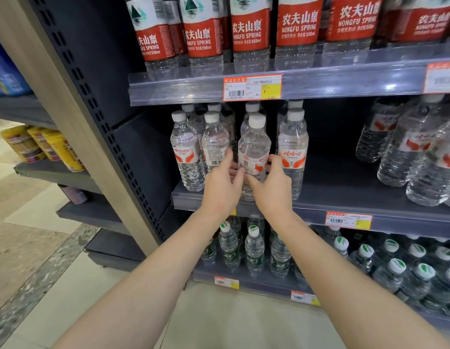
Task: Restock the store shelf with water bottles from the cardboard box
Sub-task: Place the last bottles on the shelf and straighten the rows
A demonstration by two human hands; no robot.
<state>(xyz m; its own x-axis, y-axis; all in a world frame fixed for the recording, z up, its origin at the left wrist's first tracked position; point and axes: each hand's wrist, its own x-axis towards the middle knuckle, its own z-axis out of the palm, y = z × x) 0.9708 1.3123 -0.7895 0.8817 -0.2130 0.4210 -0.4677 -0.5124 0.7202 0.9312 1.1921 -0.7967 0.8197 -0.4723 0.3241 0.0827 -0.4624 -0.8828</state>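
Both hands on one bottle: left hand (222, 187) curled round the lower left flank of a small Wahaha water bottle (254, 147), thumb up along the near side, fingers (233, 170) reaching round behind. Right hand (272, 190) mirroring on the other flank, fingers (271, 160) hooked round the back at label height. Neither hand flat nor spread, both clasping the same bottle between them.

Held upright, white cap up, base at the front lip of the middle shelf (344, 182). Contact with the shelf hidden behind the hands, so cannot tell whether set down or just above. Low two-handed grip probably for steadying: tall, thin-walled plastic, likely easy to tip into its neighbours.

Just left of the left hand: barcode-out bottle (215, 147), thumb tip touching or nearly touching it, then a corner bottle (186, 152) beyond. Just right of the right hand: label-out bottle (293, 149). Held bottle filling the gap between these, so presumably meant as the front of its own row. Label turned partly aside; probably wants a twist to face front.

Further right of the right hand: bare stretch of shelf, then large Wahaha bottles (405, 152). Above the hands: Nongfu Spring bottles (249, 31) on the upper shelf, price tag (253, 87) on its rail. Below the wrists: green-capped bottles (254, 248). Cardboard box not in view.
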